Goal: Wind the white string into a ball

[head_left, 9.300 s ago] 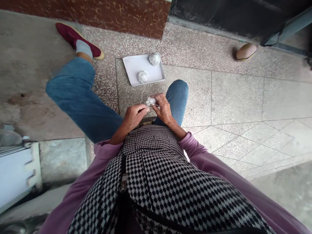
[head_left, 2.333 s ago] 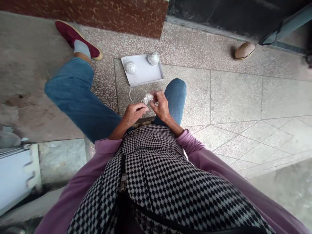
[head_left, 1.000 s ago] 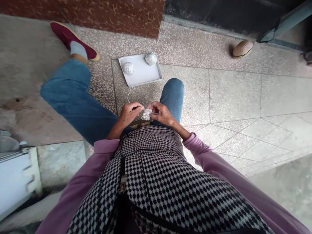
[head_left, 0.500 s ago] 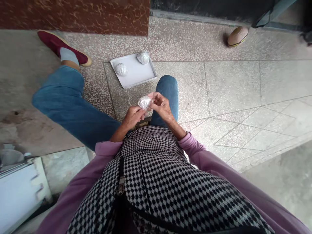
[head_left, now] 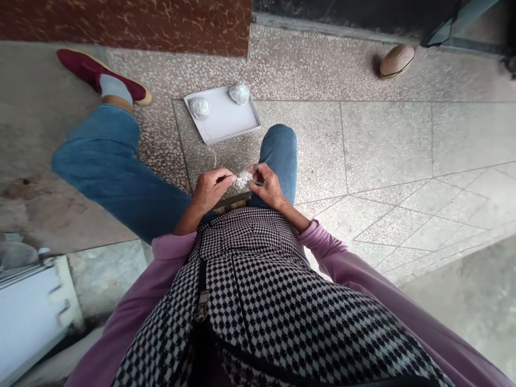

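I sit with both hands in front of my waist. My right hand (head_left: pixel 268 185) is closed around a small white ball of thread (head_left: pixel 243 179). My left hand (head_left: pixel 209 188) pinches the thread strand just left of that ball. The strand (head_left: pixel 212 153) runs down to the floor and up to a white tray (head_left: pixel 226 119). Two more white thread balls lie on the tray, one at its left corner (head_left: pixel 199 107) and one at its far edge (head_left: pixel 239 93).
My legs in blue jeans stretch out either side of the tray, the left foot in a dark red shoe (head_left: pixel 86 67). A loose tan shoe (head_left: pixel 396 59) lies far right by a dark doorway. A red speckled wall (head_left: pixel 141 24) stands behind. A white box (head_left: pixel 28 312) sits at my lower left.
The ball on the tray has rolled from the middle to the left corner over the seconds shown. My hands dropped slightly from half a second ago, and the small ball stays between them.
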### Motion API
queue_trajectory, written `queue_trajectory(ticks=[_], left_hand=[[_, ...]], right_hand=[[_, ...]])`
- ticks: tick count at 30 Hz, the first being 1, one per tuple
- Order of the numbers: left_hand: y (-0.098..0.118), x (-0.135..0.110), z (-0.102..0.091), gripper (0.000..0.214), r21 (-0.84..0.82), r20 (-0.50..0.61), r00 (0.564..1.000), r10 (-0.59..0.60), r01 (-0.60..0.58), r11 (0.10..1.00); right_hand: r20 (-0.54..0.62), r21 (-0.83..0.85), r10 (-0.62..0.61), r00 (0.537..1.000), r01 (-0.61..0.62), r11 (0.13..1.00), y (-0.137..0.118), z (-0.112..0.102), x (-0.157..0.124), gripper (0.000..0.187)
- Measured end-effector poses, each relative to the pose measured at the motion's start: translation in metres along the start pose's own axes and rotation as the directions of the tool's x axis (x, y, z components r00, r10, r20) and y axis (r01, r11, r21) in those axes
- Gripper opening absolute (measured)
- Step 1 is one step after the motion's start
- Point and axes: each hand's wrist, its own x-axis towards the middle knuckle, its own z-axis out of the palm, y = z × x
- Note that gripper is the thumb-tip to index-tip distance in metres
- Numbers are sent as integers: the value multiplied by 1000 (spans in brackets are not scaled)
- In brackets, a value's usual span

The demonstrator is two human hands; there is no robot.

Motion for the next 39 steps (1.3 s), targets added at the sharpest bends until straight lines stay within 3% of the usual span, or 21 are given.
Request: queue_trajectory(ticks=[6, 8, 11, 13, 15, 18, 22, 25, 30, 35, 39], left_hand=[[12, -12, 10, 20, -30, 148, 985, 88, -85, 996], [13, -14, 13, 21, -2, 173, 978, 114, -115, 993], [10, -15, 10, 22, 66, 117, 983, 142, -150, 986], [7, -13, 7, 22, 115, 73, 986, 152, -160, 980], [5, -10, 3, 22, 144, 60, 985, 159, -166, 976], [3, -4, -4, 24, 150, 55, 985, 165, -171, 974], [-3, 0, -16, 24, 16, 66, 996, 60, -61, 998], [-10, 1, -19, 31, -100, 92, 994, -56, 65, 993], [-11, 2, 3, 55, -308, 64, 980, -188, 199, 930], [-5, -2, 17, 64, -493, -18, 963, -267, 224, 841], [-4, -16, 5, 55, -419, -120, 963, -243, 172, 891]], right_hand=[[-102, 300, 159, 982, -122, 946, 22, -8, 31, 41], [-108, 329, 178, 978, -134, 935, 24, -9, 35, 44], [-105, 257, 146, 984, -115, 959, 22, -5, 29, 42], [-93, 94, 89, 992, -80, 992, 15, 0, 20, 37], [-44, -74, 33, 998, -36, 997, 5, 6, 11, 33], [63, -146, 3, 998, 6, 989, -13, 11, 0, 31], [141, -124, 3, 990, 15, 992, -33, 11, -8, 32], [166, 14, 56, 985, -59, 998, -41, 9, -12, 31], [231, 277, 77, 970, -141, 950, -53, 7, -13, 31], [232, 361, 84, 969, -166, 918, -61, 9, -10, 45], [237, 339, 3, 972, -85, 937, -56, 19, -16, 47]])
